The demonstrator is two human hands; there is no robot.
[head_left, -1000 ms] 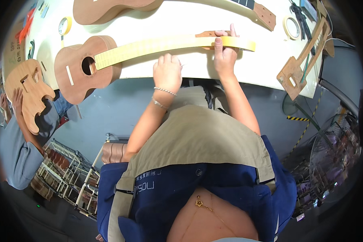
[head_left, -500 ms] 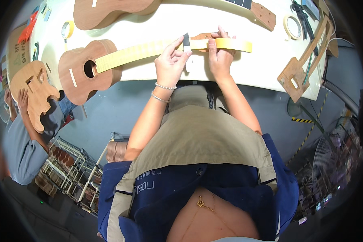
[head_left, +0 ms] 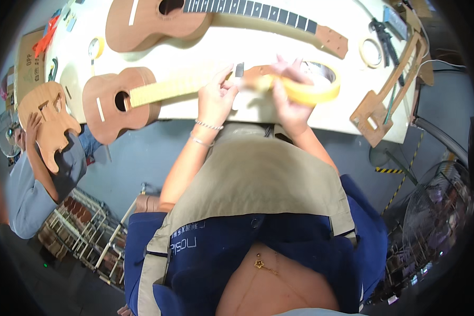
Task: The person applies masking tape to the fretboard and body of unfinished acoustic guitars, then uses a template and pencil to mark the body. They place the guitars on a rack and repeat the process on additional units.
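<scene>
A ukulele [head_left: 104, 110] lies on its back at the near left of the table, and yellow masking tape [head_left: 174, 88] covers its neck. At the headstock end of the neck a small dark bare patch shows. My left hand [head_left: 215, 100] is closed there, its thumb and fingers bent at the neck beside that patch. Some of its fingertips are hidden. The roll of yellow tape [head_left: 324, 96] is in my right hand [head_left: 292, 105], which is smeared by motion. Blurred tape runs from the roll towards the neck, over part of the headstock [head_left: 258, 71].
A second ukulele [head_left: 142, 29] lies behind. At the right are a pale tape roll [head_left: 371, 51], a black clamp-like tool [head_left: 388, 50] and a wooden frame [head_left: 376, 113]. A small tape roll [head_left: 96, 47] stands at the left. There, another person's hand [head_left: 32, 126] holds a guitar body [head_left: 50, 118].
My right hand has turned the tape roll, so its round opening now shows. My left hand stays at the neck. The whole view has shifted, showing more of the far ukulele.
</scene>
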